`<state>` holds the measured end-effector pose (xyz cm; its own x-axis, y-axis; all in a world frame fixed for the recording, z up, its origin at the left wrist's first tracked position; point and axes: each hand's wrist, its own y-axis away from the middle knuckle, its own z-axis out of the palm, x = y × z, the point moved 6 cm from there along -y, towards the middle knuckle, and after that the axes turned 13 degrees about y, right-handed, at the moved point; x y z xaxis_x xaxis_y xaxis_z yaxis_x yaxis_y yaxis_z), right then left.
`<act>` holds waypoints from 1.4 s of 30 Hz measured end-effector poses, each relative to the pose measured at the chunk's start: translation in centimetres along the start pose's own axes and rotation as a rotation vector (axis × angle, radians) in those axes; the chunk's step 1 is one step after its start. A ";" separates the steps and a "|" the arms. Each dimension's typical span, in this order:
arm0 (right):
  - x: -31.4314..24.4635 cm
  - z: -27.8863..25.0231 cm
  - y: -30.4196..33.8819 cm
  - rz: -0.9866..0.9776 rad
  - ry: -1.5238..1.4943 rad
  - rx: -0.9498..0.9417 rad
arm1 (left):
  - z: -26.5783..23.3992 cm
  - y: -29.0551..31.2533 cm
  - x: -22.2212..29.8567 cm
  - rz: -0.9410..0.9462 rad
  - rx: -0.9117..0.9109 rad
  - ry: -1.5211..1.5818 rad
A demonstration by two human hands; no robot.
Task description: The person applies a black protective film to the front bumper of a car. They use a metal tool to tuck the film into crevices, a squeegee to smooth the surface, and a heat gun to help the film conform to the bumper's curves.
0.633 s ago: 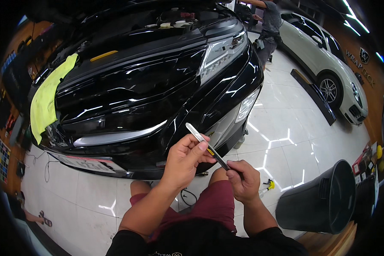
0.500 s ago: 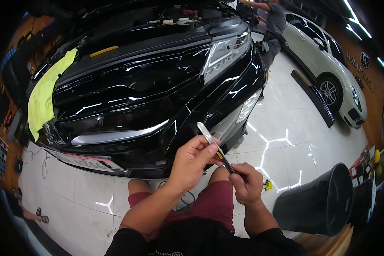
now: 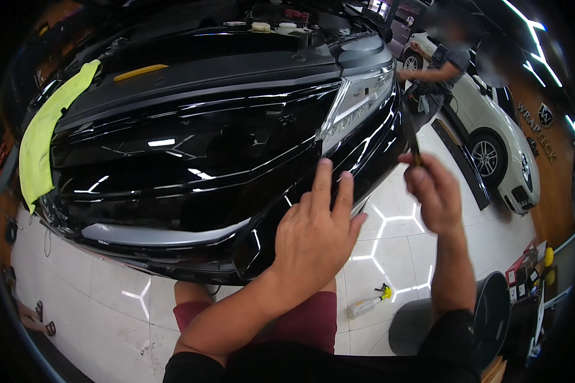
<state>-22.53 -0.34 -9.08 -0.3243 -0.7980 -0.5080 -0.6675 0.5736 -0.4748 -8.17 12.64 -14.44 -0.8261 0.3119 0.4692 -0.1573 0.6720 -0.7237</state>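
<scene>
Dark grey plastic made up the big round bin (image 3: pixel 409 329) beside our right forearm (image 3: pixel 453 268), which hid part of it, and we could not see what it held. A translucent spray bottle (image 3: pixel 363 307) with a yellow trigger head (image 3: pixel 384 292) rested on the glossy pale floor tiles (image 3: pixel 102 287), its fill too indistinct to judge. Ahead of us the black car (image 3: pixel 166 172) shone like a mirror, its front creased by long curving ridges, with a clear-lensed headlight (image 3: pixel 358 105) at the corner; a lime-yellow cloth (image 3: pixel 38 153) draped over the far left side, and a slim amber strip (image 3: pixel 140 72) lay near the upper edge. Our left hand (image 3: pixel 316 233) was spread open, palm toward the car, its fingertips (image 3: pixel 324 167) at or just over the surface below the headlight. Our right hand (image 3: pixel 434 191) was curled closed around a narrow dark tool (image 3: pixel 416 152), which stuck up beyond the fingers beside the car's corner, its tip too blurred to make out.
</scene>
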 end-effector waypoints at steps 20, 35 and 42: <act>-6.0 2.9 -12.9 -0.874 1.003 0.017 | 2.0 -1.6 -2.2 -0.040 -0.014 -0.226; -6.4 4.3 -12.9 -0.949 1.087 0.000 | 1.9 -1.2 -2.3 -0.023 0.049 -0.188; -6.7 4.5 -12.8 -0.968 1.116 -0.004 | 1.9 -1.1 -2.5 -0.014 0.067 -0.169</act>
<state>-8.79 -1.53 -2.85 -0.0972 -0.5887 0.8025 -0.9212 -0.2520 -0.2964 -6.98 9.88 -15.79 -0.9020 0.1815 0.3917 -0.2003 0.6278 -0.7522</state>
